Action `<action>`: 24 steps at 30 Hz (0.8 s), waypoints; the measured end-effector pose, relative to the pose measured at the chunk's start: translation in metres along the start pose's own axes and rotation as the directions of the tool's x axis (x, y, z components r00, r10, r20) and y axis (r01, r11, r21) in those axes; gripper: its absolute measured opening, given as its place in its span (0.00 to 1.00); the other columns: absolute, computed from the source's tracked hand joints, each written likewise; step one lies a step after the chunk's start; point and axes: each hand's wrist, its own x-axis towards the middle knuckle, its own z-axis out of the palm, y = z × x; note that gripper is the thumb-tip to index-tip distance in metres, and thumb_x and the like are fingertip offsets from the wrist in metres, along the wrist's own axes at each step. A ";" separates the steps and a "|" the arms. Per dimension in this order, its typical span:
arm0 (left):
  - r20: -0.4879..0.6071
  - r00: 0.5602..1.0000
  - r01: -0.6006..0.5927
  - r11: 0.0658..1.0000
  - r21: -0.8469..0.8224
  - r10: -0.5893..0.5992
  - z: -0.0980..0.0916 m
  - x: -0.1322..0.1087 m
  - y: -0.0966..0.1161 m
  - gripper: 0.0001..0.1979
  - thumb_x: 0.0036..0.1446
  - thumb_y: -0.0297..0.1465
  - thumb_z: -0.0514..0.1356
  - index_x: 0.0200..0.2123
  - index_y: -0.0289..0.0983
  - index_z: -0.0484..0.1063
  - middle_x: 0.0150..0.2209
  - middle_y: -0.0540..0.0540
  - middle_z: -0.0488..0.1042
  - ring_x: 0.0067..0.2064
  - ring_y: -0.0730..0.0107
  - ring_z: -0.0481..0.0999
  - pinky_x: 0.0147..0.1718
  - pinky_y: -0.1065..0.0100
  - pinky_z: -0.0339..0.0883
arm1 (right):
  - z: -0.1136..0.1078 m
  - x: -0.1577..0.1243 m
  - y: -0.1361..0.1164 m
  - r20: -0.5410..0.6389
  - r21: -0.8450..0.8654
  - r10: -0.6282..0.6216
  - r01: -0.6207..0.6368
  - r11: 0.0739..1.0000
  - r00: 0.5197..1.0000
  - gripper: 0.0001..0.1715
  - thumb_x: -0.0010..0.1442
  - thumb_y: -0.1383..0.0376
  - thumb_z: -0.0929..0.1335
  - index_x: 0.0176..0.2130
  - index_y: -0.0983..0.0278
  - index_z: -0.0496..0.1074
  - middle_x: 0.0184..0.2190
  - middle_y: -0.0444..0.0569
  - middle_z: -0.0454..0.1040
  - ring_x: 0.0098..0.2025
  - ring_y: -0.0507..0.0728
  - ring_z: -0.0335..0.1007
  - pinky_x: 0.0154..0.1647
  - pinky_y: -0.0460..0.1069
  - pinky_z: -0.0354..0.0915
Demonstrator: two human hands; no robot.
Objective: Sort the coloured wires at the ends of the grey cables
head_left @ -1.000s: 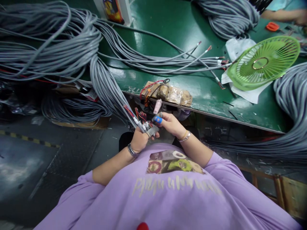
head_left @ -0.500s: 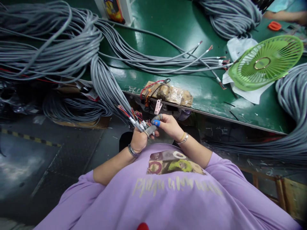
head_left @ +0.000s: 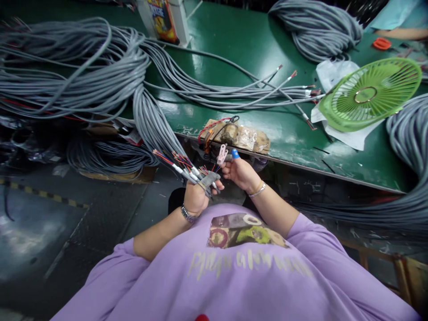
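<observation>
My left hand point(head_left: 196, 196) is closed round a bundle of grey multi-core cables point(head_left: 180, 171) just in front of the table edge. Grey covering wraps one of its fingers. Stripped ends with red, blue and copper-coloured wires point(head_left: 163, 158) stick out above the hand, beside white bands on the sheaths. My right hand point(head_left: 243, 174) is a little to the right, its fingers curled close to the thin wires. Its thumb has a blue wrap and points up; what lies between its fingers is too small to make out. A pink clothes peg point(head_left: 222, 154) is just beyond its fingertips.
A taped cardboard piece point(head_left: 247, 139) with red and black leads lies at the green table's point(head_left: 227, 40) edge. Large grey cable coils point(head_left: 100, 76) lie left, others right. A green fan point(head_left: 368, 93) stands at right. A co-worker's arm point(head_left: 401, 34) shows far right.
My right hand has moved away from the left hand, up and to the right, and its thumb has lifted. My left hand still grips the cables. The view has shifted slightly.
</observation>
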 end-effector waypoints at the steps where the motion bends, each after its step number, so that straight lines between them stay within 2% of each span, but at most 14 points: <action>1: 0.007 1.000 0.000 1.000 -0.001 0.000 0.002 0.000 0.001 0.13 0.43 0.37 0.69 0.24 0.34 0.74 0.19 0.48 0.75 0.21 0.70 0.76 0.15 0.75 0.59 | 0.003 0.002 -0.001 0.039 -0.018 -0.026 0.027 0.999 0.999 0.31 0.53 0.40 0.69 0.32 0.65 0.70 0.22 0.42 0.68 0.21 0.47 0.58 0.22 0.44 0.57; 3: 0.012 1.000 0.003 1.000 -0.007 -0.003 0.005 0.002 0.002 0.12 0.44 0.36 0.69 0.25 0.33 0.74 0.19 0.48 0.75 0.20 0.70 0.76 0.14 0.76 0.59 | 0.007 0.005 -0.001 0.039 -0.077 -0.171 0.173 0.982 0.985 0.30 0.51 0.40 0.71 0.29 0.65 0.70 0.20 0.40 0.65 0.21 0.46 0.55 0.22 0.43 0.54; 5: 0.005 1.000 0.010 1.000 -0.014 -0.010 0.008 0.003 0.002 0.11 0.44 0.36 0.69 0.25 0.33 0.75 0.19 0.48 0.75 0.20 0.70 0.76 0.14 0.76 0.59 | 0.011 0.007 0.002 -0.048 -0.144 -0.325 0.316 0.938 0.944 0.31 0.49 0.40 0.72 0.27 0.65 0.69 0.19 0.40 0.63 0.20 0.45 0.53 0.21 0.43 0.52; 7: -0.005 1.000 0.020 1.000 -0.016 -0.020 0.010 0.005 0.001 0.12 0.44 0.36 0.69 0.24 0.33 0.75 0.19 0.47 0.75 0.21 0.70 0.76 0.14 0.76 0.59 | 0.013 0.009 0.005 -0.115 -0.162 -0.389 0.369 0.915 0.914 0.32 0.50 0.39 0.70 0.26 0.65 0.68 0.19 0.40 0.64 0.21 0.46 0.53 0.22 0.44 0.53; 9: -0.016 1.000 0.020 1.000 -0.015 -0.021 0.012 0.007 0.000 0.12 0.44 0.36 0.69 0.25 0.33 0.75 0.19 0.47 0.75 0.21 0.69 0.77 0.15 0.76 0.59 | 0.014 0.011 0.006 -0.083 -0.085 -0.344 0.337 0.938 0.935 0.33 0.51 0.37 0.68 0.26 0.65 0.67 0.20 0.41 0.64 0.21 0.46 0.54 0.21 0.44 0.54; 11: -0.028 0.999 0.016 1.000 -0.011 -0.016 0.013 0.009 -0.001 0.12 0.43 0.36 0.69 0.25 0.33 0.75 0.19 0.47 0.75 0.21 0.70 0.76 0.14 0.76 0.59 | 0.015 0.013 0.006 0.018 0.030 -0.226 0.225 0.974 0.974 0.34 0.52 0.36 0.67 0.27 0.64 0.67 0.20 0.40 0.63 0.20 0.47 0.54 0.20 0.44 0.55; 13: -0.041 0.999 0.013 1.000 -0.003 -0.013 0.014 0.009 -0.002 0.12 0.43 0.36 0.69 0.24 0.33 0.75 0.19 0.47 0.75 0.20 0.70 0.76 0.15 0.75 0.59 | 0.017 0.016 0.005 0.073 0.126 -0.129 0.119 0.985 0.989 0.33 0.52 0.37 0.67 0.27 0.64 0.67 0.20 0.40 0.61 0.19 0.47 0.54 0.18 0.45 0.55; 15: -0.051 0.999 0.016 1.000 0.003 -0.016 0.015 0.009 -0.003 0.12 0.42 0.37 0.69 0.23 0.33 0.75 0.18 0.47 0.75 0.20 0.70 0.76 0.15 0.75 0.59 | 0.018 0.019 0.004 0.041 0.198 -0.100 0.090 0.976 0.994 0.31 0.53 0.39 0.69 0.27 0.64 0.67 0.20 0.40 0.60 0.20 0.47 0.55 0.19 0.44 0.55; 19: -0.052 0.998 0.023 1.000 0.012 -0.022 0.014 0.008 -0.005 0.12 0.42 0.36 0.70 0.23 0.32 0.76 0.18 0.46 0.75 0.20 0.69 0.76 0.15 0.75 0.60 | 0.023 0.023 0.005 -0.057 0.266 -0.106 0.118 0.957 0.993 0.29 0.54 0.42 0.70 0.29 0.65 0.71 0.22 0.42 0.66 0.22 0.47 0.58 0.21 0.44 0.57; 24: -0.030 0.999 0.026 1.000 0.004 -0.026 0.010 0.005 -0.004 0.12 0.42 0.36 0.69 0.23 0.33 0.76 0.18 0.46 0.75 0.20 0.70 0.76 0.14 0.75 0.60 | 0.022 0.017 0.006 -0.014 0.293 -0.057 0.059 0.954 0.998 0.32 0.55 0.38 0.67 0.32 0.65 0.73 0.25 0.44 0.70 0.23 0.49 0.60 0.22 0.44 0.59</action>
